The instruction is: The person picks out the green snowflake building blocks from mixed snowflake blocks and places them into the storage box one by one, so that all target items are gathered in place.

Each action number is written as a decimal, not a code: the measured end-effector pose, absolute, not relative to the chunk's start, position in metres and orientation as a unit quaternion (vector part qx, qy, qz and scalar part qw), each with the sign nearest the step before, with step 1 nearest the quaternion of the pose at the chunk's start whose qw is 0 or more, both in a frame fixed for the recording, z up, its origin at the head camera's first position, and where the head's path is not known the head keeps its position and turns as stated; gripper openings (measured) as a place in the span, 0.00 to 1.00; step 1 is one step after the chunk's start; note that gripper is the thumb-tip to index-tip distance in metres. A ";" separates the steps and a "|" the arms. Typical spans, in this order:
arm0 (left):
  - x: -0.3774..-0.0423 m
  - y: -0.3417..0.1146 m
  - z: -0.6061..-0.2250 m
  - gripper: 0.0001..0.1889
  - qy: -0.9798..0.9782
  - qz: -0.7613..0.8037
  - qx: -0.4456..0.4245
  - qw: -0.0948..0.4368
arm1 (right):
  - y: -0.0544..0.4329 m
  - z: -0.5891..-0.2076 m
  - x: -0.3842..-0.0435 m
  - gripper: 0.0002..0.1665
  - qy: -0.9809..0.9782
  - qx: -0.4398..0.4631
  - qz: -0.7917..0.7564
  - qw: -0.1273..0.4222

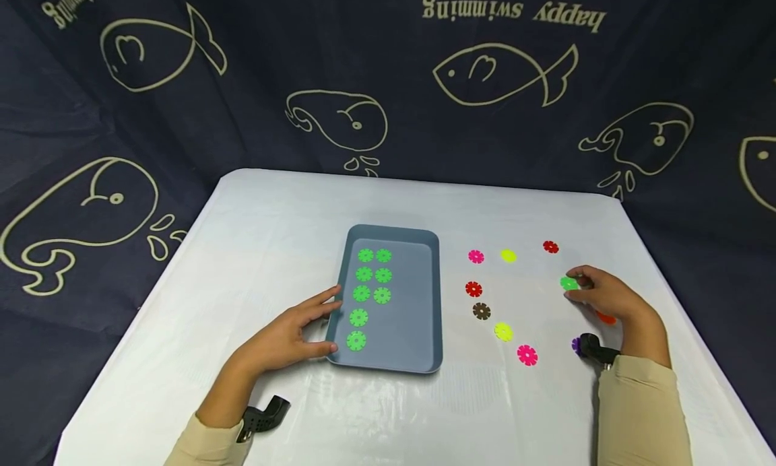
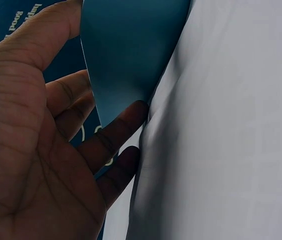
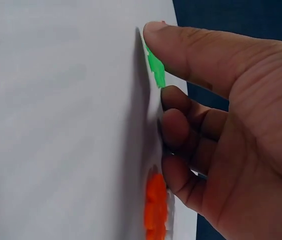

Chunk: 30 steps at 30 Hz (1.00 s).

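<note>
A grey-blue tray lies on the white table, bearing several green notched discs in two columns at its left. My left hand is spread along the tray's left side, thumb and fingertips at the rim; in the left wrist view the fingers touch the outer wall. At the far right my right hand has thumb and forefinger at opposite edges of a green disc, which lies at the tabletop. In the right wrist view the other fingers curl beside an orange disc.
Between tray and right hand lie loose discs: pink, yellow, red, brown. Another red disc lies farther back. A purple disc is partly behind the right wrist camera. Dark fish-print cloth surrounds the table.
</note>
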<state>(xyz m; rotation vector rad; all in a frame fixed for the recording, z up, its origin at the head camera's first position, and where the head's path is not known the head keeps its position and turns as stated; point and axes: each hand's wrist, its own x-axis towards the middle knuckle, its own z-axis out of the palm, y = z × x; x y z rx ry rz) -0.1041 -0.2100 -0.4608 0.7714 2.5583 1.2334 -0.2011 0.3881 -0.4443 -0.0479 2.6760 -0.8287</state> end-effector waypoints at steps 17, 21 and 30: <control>-0.103 -0.210 -0.459 0.40 0.866 0.416 0.260 0.096 | 0.387 -0.455 -0.202 0.22 0.947 -0.057 -0.290 0.128; -0.104 -0.208 -0.458 0.41 0.865 0.416 0.264 0.095 | 0.389 -0.453 -0.200 0.23 0.948 -0.045 -0.284 0.134; -0.104 -0.209 -0.458 0.42 0.866 0.418 0.257 0.098 | 0.387 -0.443 -0.199 0.24 0.949 -0.036 -0.275 0.152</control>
